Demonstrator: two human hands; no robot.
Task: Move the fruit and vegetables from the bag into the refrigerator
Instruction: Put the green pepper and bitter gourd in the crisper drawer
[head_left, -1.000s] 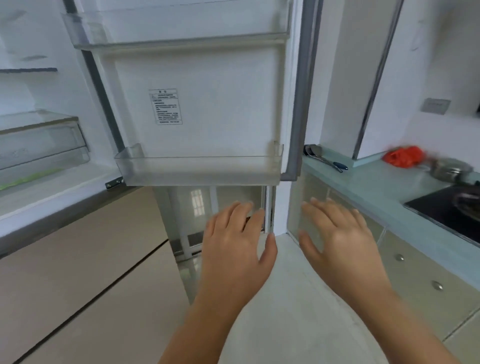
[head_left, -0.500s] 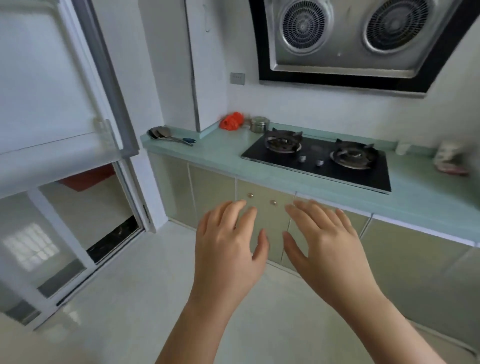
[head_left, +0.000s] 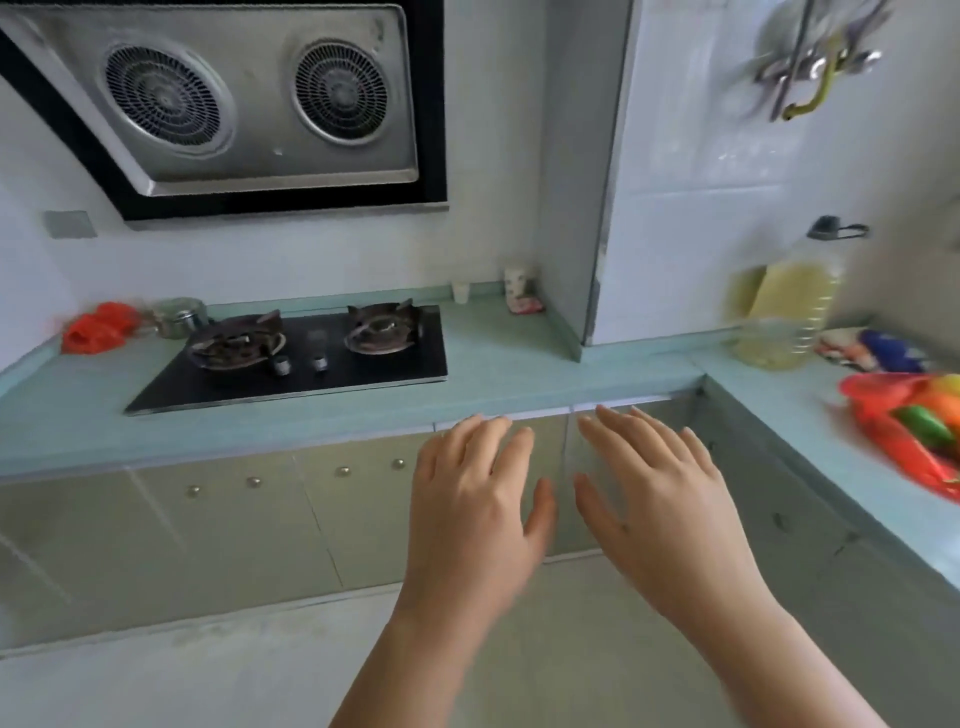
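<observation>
Now both grips are wide and empty: left hand (head_left: 478, 499) and right hand (head_left: 660, 504) hang palms-down; well off to their right the red bag (head_left: 883, 415) of produce slumps on the worktop (head_left: 519, 364), probably soft and light, best gathered at its rim.

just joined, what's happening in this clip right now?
A person stands in a kitchen facing the counter, with both hands out in front, open and empty: left hand, right hand. Neither touches anything. A red bag with colourful produce in it sits on the counter at the far right, untouched. The refrigerator is not in view. To the left are a gas stove and, above it, a range hood. So no produce is in hand at this moment.
</observation>
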